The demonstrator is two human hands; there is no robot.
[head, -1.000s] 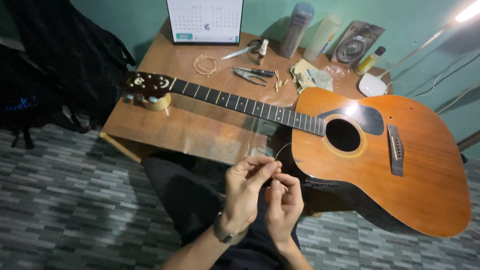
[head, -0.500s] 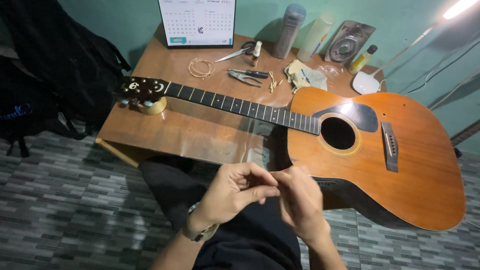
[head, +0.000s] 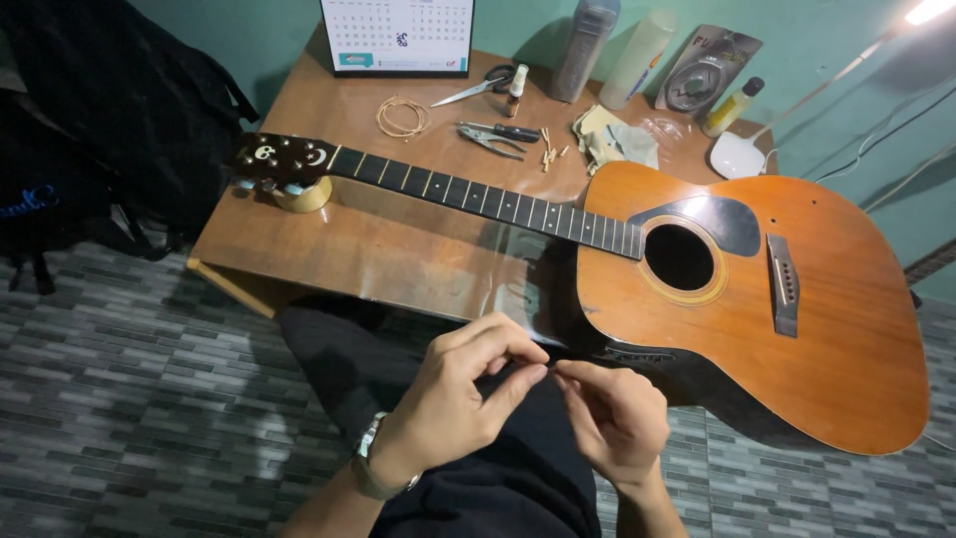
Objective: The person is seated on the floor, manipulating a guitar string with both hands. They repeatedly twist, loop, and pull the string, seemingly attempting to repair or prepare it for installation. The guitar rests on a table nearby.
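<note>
Down over the person's lap, the left hand (head: 453,403) and the right hand (head: 612,418) meet, fingertips almost touching. Both hands are pinched shut on something very thin. It is too fine to see well, but it may be a guitar string. The left wrist wears a watch (head: 370,460).

Just past the hands lies the guitar (head: 797,329), flat on the worktop (head: 329,249), with its round body near the right hand and its neck running off past the left hand. No strings show on it. The head end rests on a small round roll (head: 302,194).

Farther from the hands, near the wall, lie a coil of wire (head: 402,117), pliers (head: 495,136), scissors (head: 478,88), some little pegs (head: 551,149), a cloth (head: 609,139) and a desk calendar (head: 398,35). A tall grey bottle (head: 586,45), a pale bottle (head: 637,60) and a tiny yellow bottle (head: 730,107) stand there too. All seem capped, and I cannot tell what is inside them.

What could go wrong: the thin thing could slip out of the pinch and drop on the floor, since the hands hold it over the lap and not over the worktop. A springy wire could also flick and poke a finger.
</note>
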